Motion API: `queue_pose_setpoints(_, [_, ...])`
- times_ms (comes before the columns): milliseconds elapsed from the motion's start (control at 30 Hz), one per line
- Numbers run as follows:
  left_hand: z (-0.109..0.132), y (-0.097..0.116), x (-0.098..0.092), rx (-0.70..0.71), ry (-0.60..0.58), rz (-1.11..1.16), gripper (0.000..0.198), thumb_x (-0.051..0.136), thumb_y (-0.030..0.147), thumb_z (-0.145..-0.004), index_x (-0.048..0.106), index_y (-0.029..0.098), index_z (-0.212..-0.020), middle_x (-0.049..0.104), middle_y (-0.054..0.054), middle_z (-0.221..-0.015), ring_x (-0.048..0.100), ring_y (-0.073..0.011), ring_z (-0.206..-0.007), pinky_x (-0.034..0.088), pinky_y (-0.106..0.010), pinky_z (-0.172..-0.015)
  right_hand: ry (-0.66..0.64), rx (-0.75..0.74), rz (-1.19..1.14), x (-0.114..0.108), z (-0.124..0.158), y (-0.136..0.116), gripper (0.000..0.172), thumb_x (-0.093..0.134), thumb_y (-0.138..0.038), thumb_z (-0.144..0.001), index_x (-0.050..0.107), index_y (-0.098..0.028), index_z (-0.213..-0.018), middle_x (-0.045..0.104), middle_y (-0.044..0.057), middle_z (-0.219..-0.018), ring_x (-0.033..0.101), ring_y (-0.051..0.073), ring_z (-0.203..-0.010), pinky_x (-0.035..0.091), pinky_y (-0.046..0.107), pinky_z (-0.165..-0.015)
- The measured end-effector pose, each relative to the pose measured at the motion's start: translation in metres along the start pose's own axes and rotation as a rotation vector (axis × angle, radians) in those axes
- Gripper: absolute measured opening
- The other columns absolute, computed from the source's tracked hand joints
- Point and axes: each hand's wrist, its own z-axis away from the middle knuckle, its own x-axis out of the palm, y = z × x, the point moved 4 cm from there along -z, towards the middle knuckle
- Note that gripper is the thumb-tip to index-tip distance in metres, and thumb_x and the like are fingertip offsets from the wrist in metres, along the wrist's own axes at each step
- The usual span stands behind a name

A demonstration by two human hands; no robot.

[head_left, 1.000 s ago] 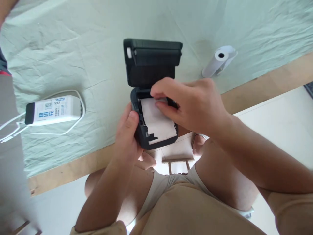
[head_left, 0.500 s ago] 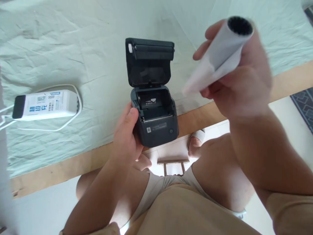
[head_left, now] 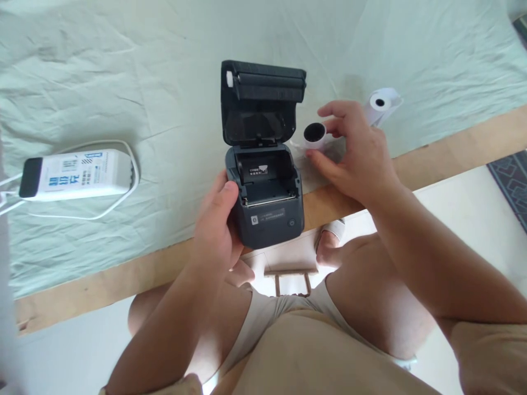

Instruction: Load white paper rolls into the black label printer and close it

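My left hand (head_left: 216,219) is wrapped round the left side of a dark label printer (head_left: 269,225) at the table's front edge. The printer's lid (head_left: 261,104) stands raised, and its paper bay (head_left: 265,173) shows no roll inside. Right of the printer, a white paper roll (head_left: 315,144) with a wide black core is upright at the cloth. My right hand (head_left: 358,148) has thumb and fingers around this roll, the index finger lifted off it. Behind that hand stands another white paper roll (head_left: 379,104) with a small core and a loose paper end.
A white power strip (head_left: 84,174) with a looped white cable lies on the left of the pale green cloth (head_left: 173,71). The table's wooden edge (head_left: 123,280) runs along the front. Below it are my legs and a wooden stool bar (head_left: 290,272).
My right hand has brought the wide-cored paper roll down and left, beside the printer. The small-cored roll now shows. My left hand and the printer have shifted slightly right.
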Motion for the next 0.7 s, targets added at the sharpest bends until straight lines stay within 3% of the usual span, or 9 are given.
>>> queue_pose_setpoints(67, [0.001,0.001,0.001,-0.010,0.012,0.001,0.031,0.081,0.046,-0.090,0.075,0.020,-0.105,0.077,0.001,-0.090,0.074,-0.0150,-0.079,0.060,-0.025,-0.068,0.038,-0.027,0.002,-0.006,0.002,-0.006,0.049,0.070,-0.034,-0.089,0.054,-0.028,-0.135,0.078,0.008,-0.116,0.075,0.031,-0.105,0.060,0.052,-0.091])
queue_pose_setpoints(233, [0.001,0.002,0.002,-0.054,0.046,0.018,0.027,0.082,0.041,-0.086,0.075,0.019,-0.100,0.078,-0.001,-0.089,0.074,-0.0180,-0.073,0.061,-0.027,-0.056,0.482,-0.296,0.044,-0.050,0.004,-0.006,0.037,0.071,-0.018,-0.082,0.070,-0.023,-0.119,0.076,0.011,-0.114,0.073,0.028,-0.107,0.057,0.043,-0.089])
queue_pose_setpoints(333, [0.000,0.001,0.001,-0.061,0.059,0.012,0.027,0.085,0.039,-0.081,0.075,0.021,-0.097,0.078,-0.001,-0.084,0.072,-0.0181,-0.069,0.060,-0.027,-0.053,0.366,-0.231,0.146,-0.052,-0.005,0.024,0.049,0.077,-0.020,-0.080,0.070,-0.020,-0.129,0.072,0.016,-0.123,0.070,0.033,-0.118,0.055,0.047,-0.098])
queue_pose_setpoints(500, [0.001,0.000,0.000,-0.054,0.038,0.012,0.024,0.081,0.041,-0.086,0.077,0.021,-0.098,0.079,-0.001,-0.086,0.072,-0.0179,-0.072,0.061,-0.027,-0.057,0.191,-0.005,0.176,-0.038,-0.009,0.067,0.033,0.080,-0.029,-0.086,0.072,-0.032,-0.118,0.074,0.006,-0.109,0.072,0.028,-0.102,0.058,0.045,-0.091])
queue_pose_setpoints(600, [0.001,0.001,0.000,-0.036,0.019,0.027,0.024,0.079,0.039,-0.088,0.078,0.020,-0.103,0.081,-0.002,-0.093,0.076,-0.0191,-0.080,0.065,-0.028,-0.064,0.198,0.062,0.080,-0.041,-0.005,0.062,0.046,0.081,-0.033,-0.088,0.065,-0.037,-0.130,0.071,0.002,-0.099,0.070,0.026,-0.093,0.056,0.041,-0.081])
queue_pose_setpoints(700, [0.000,0.002,0.000,-0.046,0.018,0.030,0.031,0.082,0.042,-0.086,0.077,0.019,-0.107,0.081,-0.002,-0.095,0.076,-0.0191,-0.080,0.066,-0.028,-0.064,0.325,-0.010,-0.070,-0.055,0.000,0.030,0.043,0.073,-0.042,-0.096,0.061,-0.038,-0.137,0.070,0.006,-0.107,0.069,0.026,-0.091,0.055,0.042,-0.077])
